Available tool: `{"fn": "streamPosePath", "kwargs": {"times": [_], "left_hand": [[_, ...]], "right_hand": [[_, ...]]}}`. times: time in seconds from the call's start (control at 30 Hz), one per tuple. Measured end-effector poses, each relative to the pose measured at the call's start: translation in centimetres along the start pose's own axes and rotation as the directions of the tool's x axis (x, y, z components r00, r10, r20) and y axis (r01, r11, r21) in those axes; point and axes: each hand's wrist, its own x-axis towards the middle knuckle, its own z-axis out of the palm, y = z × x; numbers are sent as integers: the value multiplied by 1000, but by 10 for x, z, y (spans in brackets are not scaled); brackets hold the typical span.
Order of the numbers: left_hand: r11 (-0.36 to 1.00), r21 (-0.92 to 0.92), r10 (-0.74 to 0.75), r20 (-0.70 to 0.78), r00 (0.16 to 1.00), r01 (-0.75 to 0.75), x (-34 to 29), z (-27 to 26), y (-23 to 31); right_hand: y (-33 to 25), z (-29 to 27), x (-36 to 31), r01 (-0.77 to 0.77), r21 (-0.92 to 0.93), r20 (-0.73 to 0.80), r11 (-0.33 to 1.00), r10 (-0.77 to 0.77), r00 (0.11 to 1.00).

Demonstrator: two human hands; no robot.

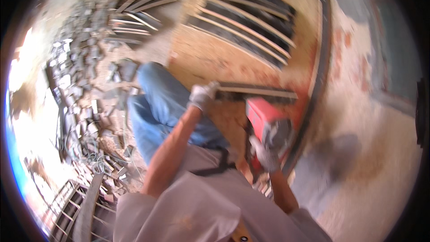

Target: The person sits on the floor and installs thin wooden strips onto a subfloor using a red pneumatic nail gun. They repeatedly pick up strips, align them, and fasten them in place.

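Note:
In a pale work glove, my left hand (204,96) is closed on the near-left end of a narrow dark board (239,95) with a light wooden strip along it. The board lies across the plywood sheet (197,58) beside my knee. My right hand (267,156), also gloved, grips a red and grey nail gun (264,115) just to the right of my lap. Its red body points toward the board's lower edge; motion blur hides whether they touch. Farther up the plywood sits a group of dark boards with light strips (246,15), side by side.
A heap of small grey offcuts (83,58) spreads along the left. More strips (143,2) are piled at the upper left. A dark curved edging (320,58) bounds the plywood on the right, beside a stained pale wall (354,62). A slatted metal frame (74,213) is at lower left.

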Motion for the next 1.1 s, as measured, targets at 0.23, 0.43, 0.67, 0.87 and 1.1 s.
{"fn": "streamPosePath", "kwargs": {"times": [0.23, 0.43, 0.67, 0.87, 1.1], "left_hand": [[865, -489, -117, -416, 902, -113, -10, -98, -55], [-191, -980, -93, -39, 995, -56, -22, -179, -194], [443, -894, -325, -230, 917, -67, 50, -105, -99], [878, -458, -87, -432, 898, -135, 116, -93, -59], [997, 64, 57, -400, 915, -34, 181, -122, -23]], "right_hand": [[-53, 13, 8, -544, 479, 53, 689, 596, 801], [-64, 30, 42, -697, 369, 287, 614, 639, 714], [20, 4, 53, -471, 549, 189, 690, 447, 874], [129, -24, 171, -277, 255, -661, 926, 376, 650], [163, -7, 250, -310, 391, -503, 867, 483, 717]]}}
